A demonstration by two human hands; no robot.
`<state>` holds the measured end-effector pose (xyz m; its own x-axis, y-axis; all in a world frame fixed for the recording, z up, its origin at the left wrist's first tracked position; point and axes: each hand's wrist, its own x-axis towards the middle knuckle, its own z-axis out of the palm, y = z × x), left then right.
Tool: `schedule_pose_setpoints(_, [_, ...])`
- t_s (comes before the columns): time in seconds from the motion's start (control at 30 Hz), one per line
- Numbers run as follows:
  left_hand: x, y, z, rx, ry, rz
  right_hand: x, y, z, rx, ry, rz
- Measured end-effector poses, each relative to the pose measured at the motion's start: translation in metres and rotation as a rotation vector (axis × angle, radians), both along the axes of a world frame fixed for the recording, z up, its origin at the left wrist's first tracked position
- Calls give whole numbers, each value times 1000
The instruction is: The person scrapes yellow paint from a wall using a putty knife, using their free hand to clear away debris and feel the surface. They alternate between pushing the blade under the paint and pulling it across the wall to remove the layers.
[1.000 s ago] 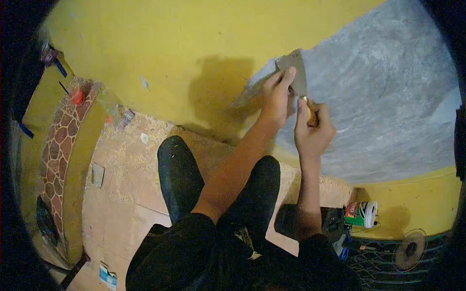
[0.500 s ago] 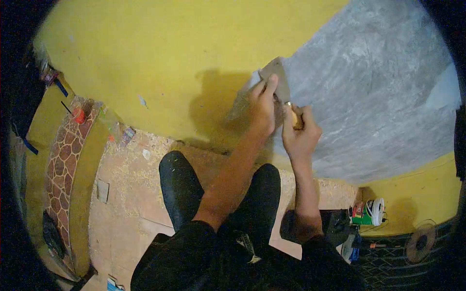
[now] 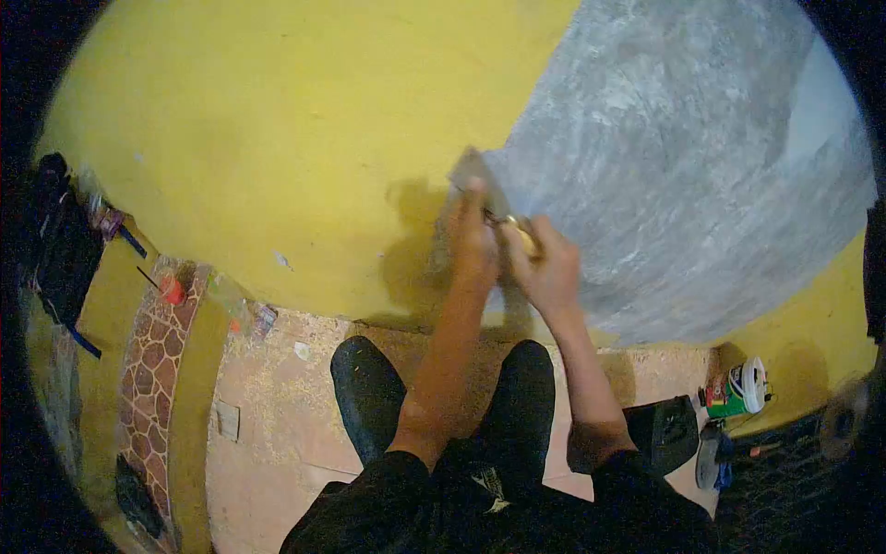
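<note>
A scraper with a flat metal blade [image 3: 476, 168] and a yellowish handle [image 3: 527, 240] is held against the wall. My left hand [image 3: 472, 238] is closed around the lower part of the blade, its thumb lying on the blade's face. Wrapped round the handle are the fingers of my right hand [image 3: 548, 270]. The blade lies at the border between the yellow paint [image 3: 277, 138] and a large bare grey patch [image 3: 655, 175]. Motion smears both hands, and my left fingers behind the blade are hidden.
Paint flakes litter the floor [image 3: 277, 452] around my knees. On the right are a black bag [image 3: 662, 436] and a white-and-green bucket [image 3: 743, 388]. A stone-patterned ledge [image 3: 148, 406], a red cup [image 3: 172, 291] and a clear bottle [image 3: 227, 294] are on the left.
Both hands and the scraper have moved left along the wall, keeping their hold. The camera view has shifted, so the floor and the things on it appear lower and further right.
</note>
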<state>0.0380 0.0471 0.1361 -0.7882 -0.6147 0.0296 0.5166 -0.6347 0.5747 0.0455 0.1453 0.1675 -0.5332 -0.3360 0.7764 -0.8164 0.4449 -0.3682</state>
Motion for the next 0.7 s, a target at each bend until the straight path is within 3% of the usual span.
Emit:
schedule_pose_setpoints(0.13, [7,-20,0,16,110,-132,6,-6,4,50,9,32])
schedule_pose_setpoints(0.2, [24,-4,16,27,-140,1,14,6,-3,37,52,38])
schedule_pose_setpoints(0.23, [23,2,16,22,-130,12,15,17,-12,2,45,22])
schedule_pose_setpoints(0.3, [19,10,6,-199,-60,105,9,12,-13,-23,31,17])
schedule_pose_setpoints(0.33, [13,5,-3,-191,-75,102,3,3,-8,28,47,-49])
schedule_pose_setpoints(0.4, [-1,-7,-16,-478,-40,205,7,7,-6,94,51,-127])
schedule_pose_setpoints(0.43, [-2,-6,-10,-472,-37,212,4,5,-2,80,41,-73])
schedule_pose_setpoints(0.5, [10,-1,-2,47,-32,-135,11,7,-1,68,3,-7])
schedule_pose_setpoints(0.53, [11,0,-1,43,-39,-125,15,14,-1,49,-25,-40])
schedule_pose_setpoints(0.6, [8,5,1,-246,-177,-34,4,20,-11,18,-18,-101])
schedule_pose_setpoints(0.7, [-4,-5,-8,-70,-5,-120,5,9,-5,29,-39,-80])
